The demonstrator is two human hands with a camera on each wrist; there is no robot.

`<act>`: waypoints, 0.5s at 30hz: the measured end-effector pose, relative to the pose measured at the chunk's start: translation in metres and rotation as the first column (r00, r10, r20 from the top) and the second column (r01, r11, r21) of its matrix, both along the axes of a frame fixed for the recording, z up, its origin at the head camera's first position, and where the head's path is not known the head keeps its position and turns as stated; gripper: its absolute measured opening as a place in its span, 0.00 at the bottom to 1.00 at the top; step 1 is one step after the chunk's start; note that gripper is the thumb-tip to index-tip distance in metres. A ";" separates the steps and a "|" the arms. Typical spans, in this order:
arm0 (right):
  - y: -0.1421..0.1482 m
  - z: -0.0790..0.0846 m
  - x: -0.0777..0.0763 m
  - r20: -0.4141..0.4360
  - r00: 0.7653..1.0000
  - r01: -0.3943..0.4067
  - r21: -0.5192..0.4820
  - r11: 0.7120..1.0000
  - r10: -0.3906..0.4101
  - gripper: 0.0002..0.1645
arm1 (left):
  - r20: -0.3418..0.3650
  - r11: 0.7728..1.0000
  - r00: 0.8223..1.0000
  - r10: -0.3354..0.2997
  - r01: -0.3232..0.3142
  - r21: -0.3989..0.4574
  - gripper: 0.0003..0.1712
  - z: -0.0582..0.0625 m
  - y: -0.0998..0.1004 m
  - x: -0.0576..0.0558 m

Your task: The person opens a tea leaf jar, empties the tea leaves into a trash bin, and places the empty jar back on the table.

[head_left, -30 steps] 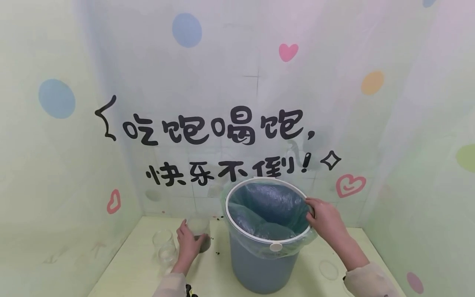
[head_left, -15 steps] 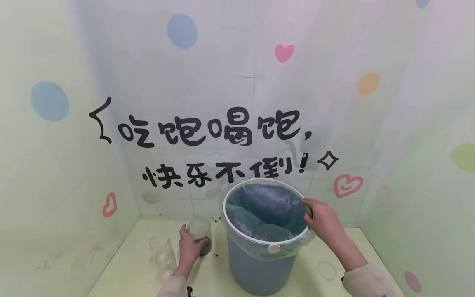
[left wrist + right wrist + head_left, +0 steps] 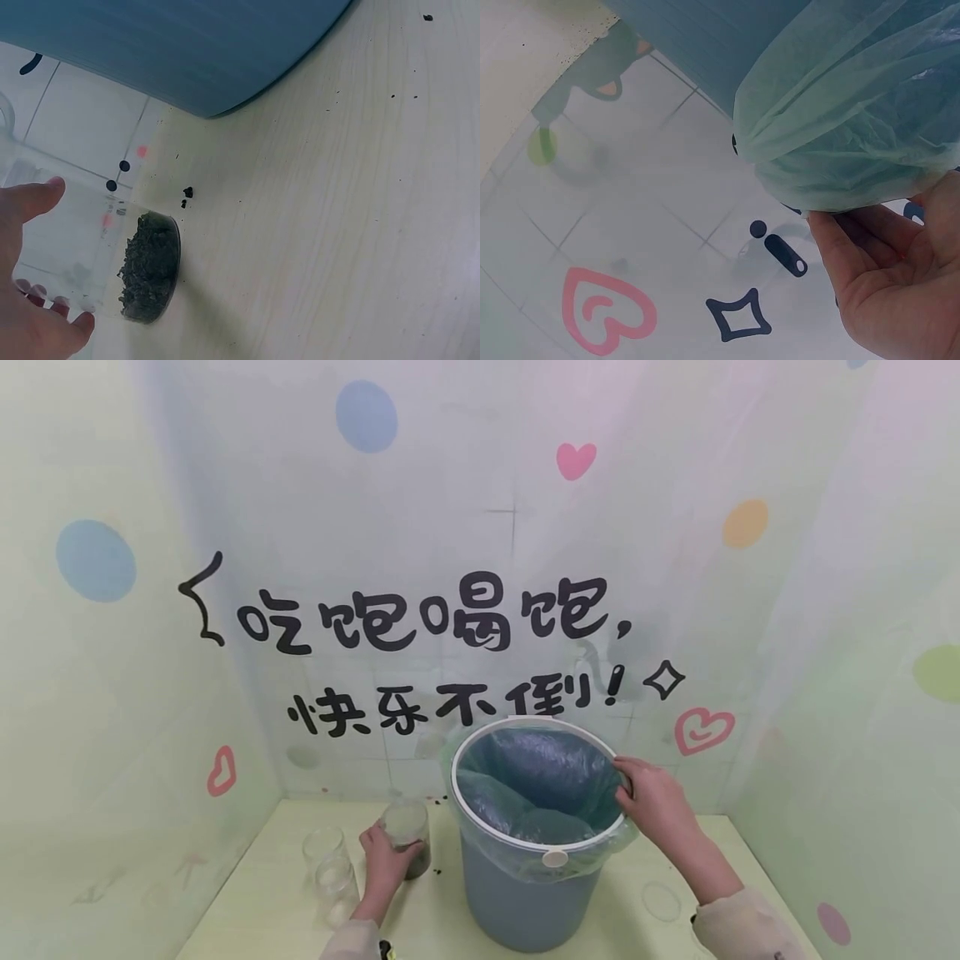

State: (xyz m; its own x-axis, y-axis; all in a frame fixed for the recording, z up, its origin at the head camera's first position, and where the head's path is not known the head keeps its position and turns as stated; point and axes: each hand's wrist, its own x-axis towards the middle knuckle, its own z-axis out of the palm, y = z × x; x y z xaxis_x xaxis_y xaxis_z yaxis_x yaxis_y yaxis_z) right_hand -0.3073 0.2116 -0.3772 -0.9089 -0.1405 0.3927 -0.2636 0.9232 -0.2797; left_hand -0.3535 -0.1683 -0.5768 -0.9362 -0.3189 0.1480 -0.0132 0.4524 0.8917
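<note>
My left hand grips a clear cylindrical jar, thumb on one side and fingers on the other. Dark, crumbly tea-like leaves fill its bottom part. The jar is upright at the table, left of the bin; I cannot tell whether its base touches. On the bin's right side, my right hand holds the rim, with its thumb and fingers at the edge of the bag. This blue-grey bin has a white rim ring and a thin green plastic bag folded over its top.
Two clear empty-looking containers, a taller one and a smaller one, stand left of my left hand. A clear round ring or lid lies right of the bin. Dark crumbs dot the table. Printed walls close in the back and sides.
My left hand and the jar have shifted slightly right, nearer the bin. My right hand keeps its hold on the rim. The head view has tilted a little.
</note>
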 end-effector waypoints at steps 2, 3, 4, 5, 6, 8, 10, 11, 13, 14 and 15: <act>0.000 0.000 -0.001 0.002 1.000 0.002 0.000 1.000 -0.002 0.22 | 0.007 1.000 1.000 -0.012 0.012 0.010 0.53 0.001 0.000 0.001; 0.000 0.000 -0.001 0.002 1.000 0.003 -0.001 1.000 -0.003 0.22 | 0.010 1.000 1.000 -0.016 0.016 0.007 0.53 0.002 0.000 0.002; 0.000 0.000 -0.001 0.002 1.000 0.004 0.000 1.000 -0.004 0.22 | 0.005 1.000 1.000 -0.019 0.019 0.000 0.53 0.002 0.000 0.003; 0.000 0.000 -0.001 -0.001 1.000 0.003 0.001 1.000 -0.003 0.22 | 0.002 1.000 1.000 -0.022 0.022 -0.006 0.53 0.002 0.000 0.004; 0.000 0.000 -0.001 -0.004 1.000 0.002 0.001 1.000 -0.002 0.22 | -0.002 1.000 1.000 -0.022 0.022 -0.013 0.53 0.001 -0.001 0.004; -0.001 0.000 0.000 -0.011 1.000 -0.002 0.001 1.000 0.002 0.22 | -0.008 1.000 1.000 -0.025 0.025 -0.012 0.52 -0.001 -0.001 0.005; -0.001 0.000 0.001 -0.020 1.000 -0.006 0.001 1.000 0.006 0.22 | -0.024 0.999 0.999 -0.033 0.033 -0.012 0.51 -0.002 -0.002 0.005; -0.001 0.000 0.002 -0.024 1.000 -0.008 0.001 1.000 0.008 0.22 | -0.027 0.999 0.999 -0.038 0.038 -0.005 0.51 -0.002 -0.002 0.005; -0.001 0.000 0.002 -0.026 1.000 -0.009 0.000 1.000 0.009 0.21 | -0.032 0.999 0.998 -0.049 0.050 0.015 0.50 -0.002 -0.002 0.005; -0.001 0.000 0.002 -0.026 1.000 -0.009 -0.001 1.000 0.009 0.21 | -0.040 0.998 0.998 -0.053 0.054 0.019 0.50 -0.002 -0.001 0.005; -0.001 0.000 0.002 -0.025 1.000 -0.009 -0.001 1.000 0.009 0.21 | -0.048 0.998 0.997 -0.056 0.057 0.023 0.50 -0.001 -0.001 0.005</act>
